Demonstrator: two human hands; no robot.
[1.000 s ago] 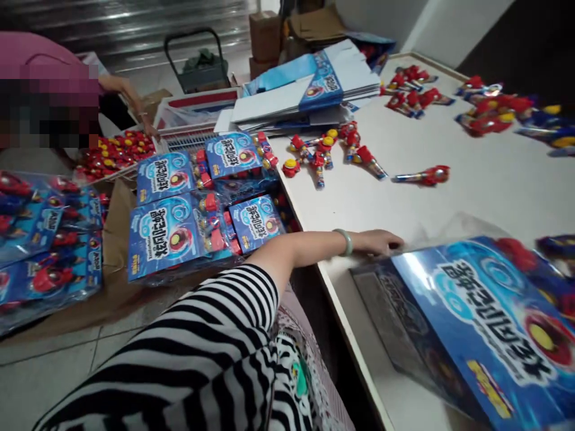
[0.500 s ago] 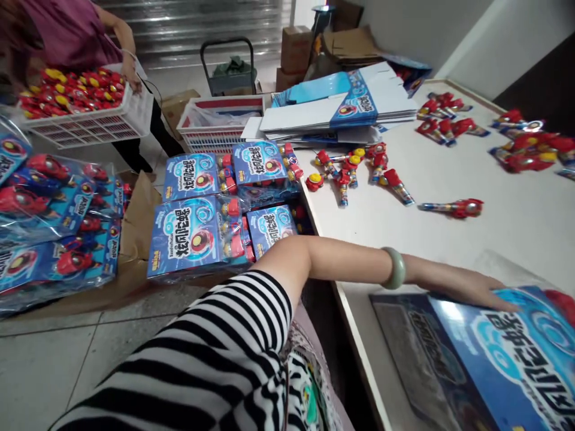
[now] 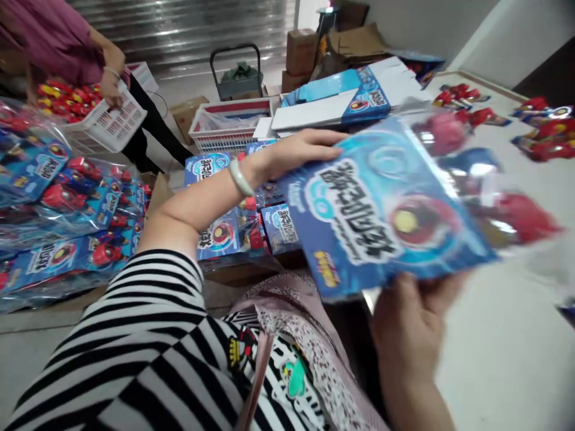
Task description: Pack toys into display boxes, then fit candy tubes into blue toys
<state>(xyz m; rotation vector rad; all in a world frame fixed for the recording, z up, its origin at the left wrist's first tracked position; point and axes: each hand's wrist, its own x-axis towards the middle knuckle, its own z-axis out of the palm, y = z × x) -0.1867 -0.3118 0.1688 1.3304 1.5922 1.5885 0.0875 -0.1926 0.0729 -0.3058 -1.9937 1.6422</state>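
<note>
Right hand (image 3: 411,326) sits nearest the camera, fingers curled under the lower edge of a blue toy pack (image 3: 381,209), gripping it from below; left hand (image 3: 299,154) reaches across with a pale bangle (image 3: 239,178) on the wrist and holds the pack's upper left edge, fingers laid flat on its face; the pack hangs in the air between the two hands, tilted, above the near edge of the white table (image 3: 503,335), its clear plastic end with red toys blurred toward the right; a striped sleeve (image 3: 148,335) covers the left upper arm at the bottom of the view; just beyond the left forearm, lower down, lie stacked blue packs (image 3: 274,224) of the same kind on brown cardboard; to the left a larger heap of bagged packs (image 3: 58,203) lies on the floor; farther back on the table lie flat folded cartons (image 3: 354,99) and loose red toys (image 3: 539,129), well apart from the hands; behind the stacked packs stands a white crate (image 3: 231,126); at the far left another person in a purple top holds a white basket (image 3: 110,123) filled with red and yellow toys.
</note>
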